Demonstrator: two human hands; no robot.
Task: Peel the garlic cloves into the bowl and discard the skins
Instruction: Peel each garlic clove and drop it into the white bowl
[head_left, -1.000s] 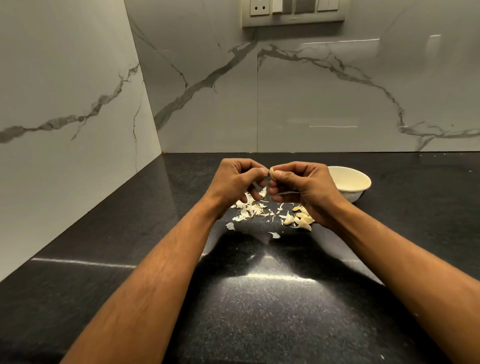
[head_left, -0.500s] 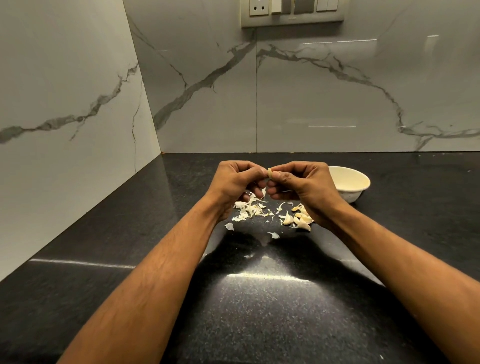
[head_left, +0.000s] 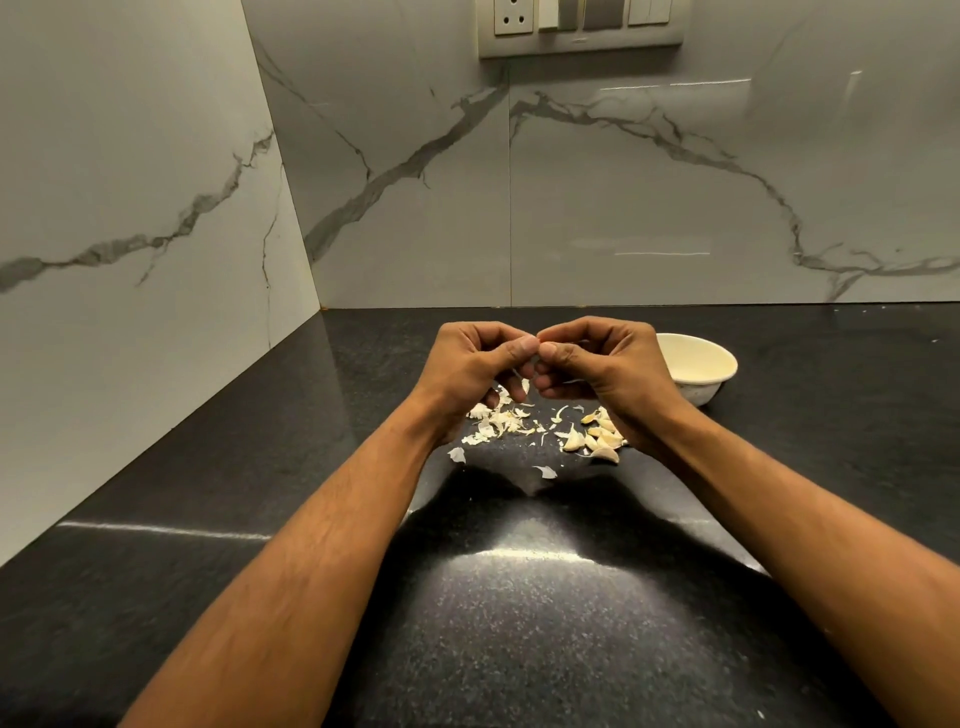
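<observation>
My left hand (head_left: 475, 366) and my right hand (head_left: 602, 364) meet fingertip to fingertip above the black counter, pinching one garlic clove between them; the clove is almost wholly hidden by the thumbs. Below the left hand lies a scatter of white garlic skins (head_left: 496, 421). Under the right wrist sits a small heap of garlic cloves (head_left: 597, 439). A cream bowl (head_left: 719, 364) stands just right of my right hand; what it holds is not visible.
The black speckled counter (head_left: 519, 623) runs to a marble wall at the back and another on the left, forming a corner. A socket and switch plate (head_left: 579, 26) sits high on the back wall. Two stray skin flakes (head_left: 545, 471) lie nearer me.
The hands have closed tighter together over the clove, so its pale tip, visible earlier between the thumbs, is now nearly covered. Nothing on the counter has moved.
</observation>
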